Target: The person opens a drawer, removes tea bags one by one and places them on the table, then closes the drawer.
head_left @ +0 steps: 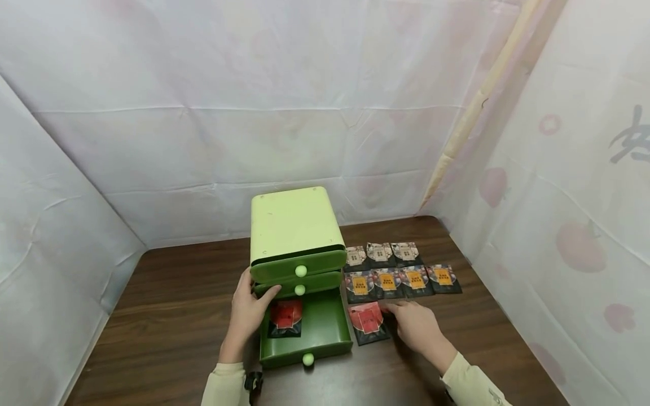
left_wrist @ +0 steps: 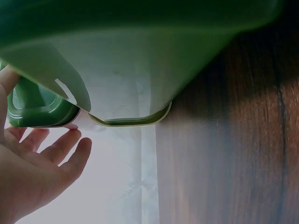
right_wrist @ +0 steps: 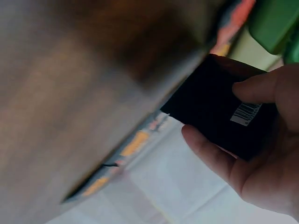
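Observation:
A light-green cabinet [head_left: 294,225] with darker green drawers stands on the table, its bottom drawer [head_left: 325,321] pulled far out. Inside that drawer lies a black sachet with a red label [head_left: 286,318]. My left hand [head_left: 246,310] rests at the cabinet's left side, thumb across the middle drawer [head_left: 325,281]; its fingers [left_wrist: 60,147] are spread loosely. My right hand [head_left: 418,327] pinches a red-fronted sachet [head_left: 368,323] by its edge, right of the drawer. The right wrist view shows the sachet's black back [right_wrist: 201,98] with a barcode, thumb pressed on it.
Behind the right hand lie a row of several orange-labelled sachets [head_left: 387,282] and, farther back, a row of three pale-labelled sachets [head_left: 381,255]. Pale curtains [head_left: 254,141] enclose the back and sides of the wooden table [head_left: 167,304].

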A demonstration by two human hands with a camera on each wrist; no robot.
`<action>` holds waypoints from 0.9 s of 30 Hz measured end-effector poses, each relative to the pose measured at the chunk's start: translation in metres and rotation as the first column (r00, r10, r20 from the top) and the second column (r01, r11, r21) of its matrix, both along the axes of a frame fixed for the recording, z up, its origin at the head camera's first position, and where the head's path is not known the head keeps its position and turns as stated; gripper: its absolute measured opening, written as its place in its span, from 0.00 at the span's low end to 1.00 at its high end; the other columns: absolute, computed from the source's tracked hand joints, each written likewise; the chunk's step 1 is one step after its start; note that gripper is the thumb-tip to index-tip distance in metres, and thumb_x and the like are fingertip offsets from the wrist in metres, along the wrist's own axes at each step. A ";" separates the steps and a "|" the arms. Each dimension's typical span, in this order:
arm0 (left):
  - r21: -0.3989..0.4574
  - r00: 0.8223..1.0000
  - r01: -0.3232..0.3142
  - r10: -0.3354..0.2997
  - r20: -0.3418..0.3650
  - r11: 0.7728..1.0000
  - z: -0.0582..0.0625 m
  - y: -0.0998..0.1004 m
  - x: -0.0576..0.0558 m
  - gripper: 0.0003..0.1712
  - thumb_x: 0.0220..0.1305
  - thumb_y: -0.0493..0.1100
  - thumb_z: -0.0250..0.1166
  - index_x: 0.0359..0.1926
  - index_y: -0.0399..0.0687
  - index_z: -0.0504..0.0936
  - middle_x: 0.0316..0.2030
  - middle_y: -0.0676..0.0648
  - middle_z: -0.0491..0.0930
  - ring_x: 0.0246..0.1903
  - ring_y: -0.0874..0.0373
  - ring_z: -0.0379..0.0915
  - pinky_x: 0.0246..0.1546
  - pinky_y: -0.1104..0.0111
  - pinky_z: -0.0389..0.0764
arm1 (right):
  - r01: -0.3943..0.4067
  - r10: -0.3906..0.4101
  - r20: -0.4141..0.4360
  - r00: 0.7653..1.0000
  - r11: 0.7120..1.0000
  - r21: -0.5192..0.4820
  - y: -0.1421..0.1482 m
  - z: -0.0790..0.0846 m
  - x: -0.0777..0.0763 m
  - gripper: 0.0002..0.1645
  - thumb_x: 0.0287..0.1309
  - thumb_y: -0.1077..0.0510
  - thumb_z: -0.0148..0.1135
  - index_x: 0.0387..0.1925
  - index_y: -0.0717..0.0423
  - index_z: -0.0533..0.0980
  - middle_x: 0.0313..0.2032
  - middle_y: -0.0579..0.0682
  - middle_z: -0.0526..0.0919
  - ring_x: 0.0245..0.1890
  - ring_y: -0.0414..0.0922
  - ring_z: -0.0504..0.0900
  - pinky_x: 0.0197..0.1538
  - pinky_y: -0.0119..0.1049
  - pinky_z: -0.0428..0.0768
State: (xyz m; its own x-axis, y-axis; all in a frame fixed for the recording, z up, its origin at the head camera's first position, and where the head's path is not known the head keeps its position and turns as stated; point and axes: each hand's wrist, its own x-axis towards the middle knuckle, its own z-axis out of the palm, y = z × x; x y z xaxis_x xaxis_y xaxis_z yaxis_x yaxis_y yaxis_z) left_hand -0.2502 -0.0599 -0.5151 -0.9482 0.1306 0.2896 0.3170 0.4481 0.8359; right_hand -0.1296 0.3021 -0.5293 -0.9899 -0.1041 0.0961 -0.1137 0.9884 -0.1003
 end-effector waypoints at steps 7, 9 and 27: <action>0.026 1.000 0.023 -0.023 0.012 0.999 0.001 -0.001 0.000 0.40 0.52 0.61 0.66 0.65 0.71 0.60 0.56 0.53 0.66 0.51 0.56 0.67 0.42 0.51 0.75 | -0.011 0.011 0.051 0.999 1.000 0.012 0.011 -0.014 0.000 0.26 0.42 0.65 0.64 0.47 0.46 0.81 0.35 0.47 0.85 0.28 0.47 0.80 0.19 0.40 0.73; 0.033 0.999 0.031 -0.032 0.018 0.999 0.000 -0.001 0.001 0.40 0.53 0.60 0.66 0.65 0.70 0.60 0.57 0.52 0.66 0.51 0.55 0.67 0.42 0.50 0.76 | -0.021 0.020 0.093 0.995 1.000 0.011 0.013 -0.016 0.001 0.27 0.41 0.62 0.67 0.49 0.46 0.80 0.37 0.48 0.85 0.31 0.49 0.80 0.23 0.43 0.77; 0.073 0.998 0.064 -0.065 0.020 0.995 0.002 -0.004 -0.003 0.40 0.54 0.58 0.67 0.66 0.65 0.60 0.59 0.49 0.65 0.56 0.51 0.65 0.50 0.45 0.72 | -0.096 0.098 0.182 0.979 0.995 -0.018 0.021 -0.010 -0.001 0.41 0.41 0.34 0.68 0.57 0.47 0.75 0.54 0.58 0.77 0.43 0.57 0.77 0.42 0.56 0.78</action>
